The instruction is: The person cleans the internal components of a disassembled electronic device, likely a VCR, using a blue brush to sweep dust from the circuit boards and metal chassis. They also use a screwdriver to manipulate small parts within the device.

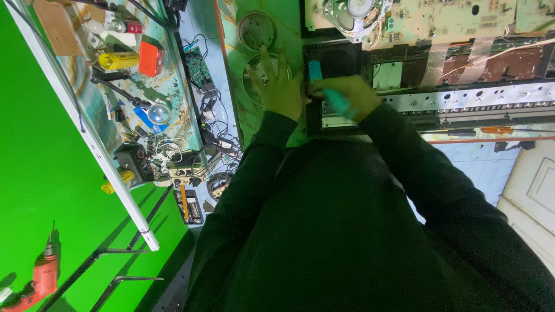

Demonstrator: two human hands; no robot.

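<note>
My left hand rests flat with its fingers spread on the green bench, over a round metal disc. It holds nothing. My right hand is closed around a teal-handled tool, probably a screwdriver, whose handle end sticks out toward the left hand. The tool's tip is hidden under the hand. Both hands sit at the left end of an opened flat device with a long pale metal strip and a dark panel. Black sleeves cover both arms.
Pale circuit boards and a round speaker lie beyond the hands. A second disc lies farther off. A cluttered shelf on the left carries a yellow torch, an orange box, a lens and cables. An orange drill hangs at the lower left.
</note>
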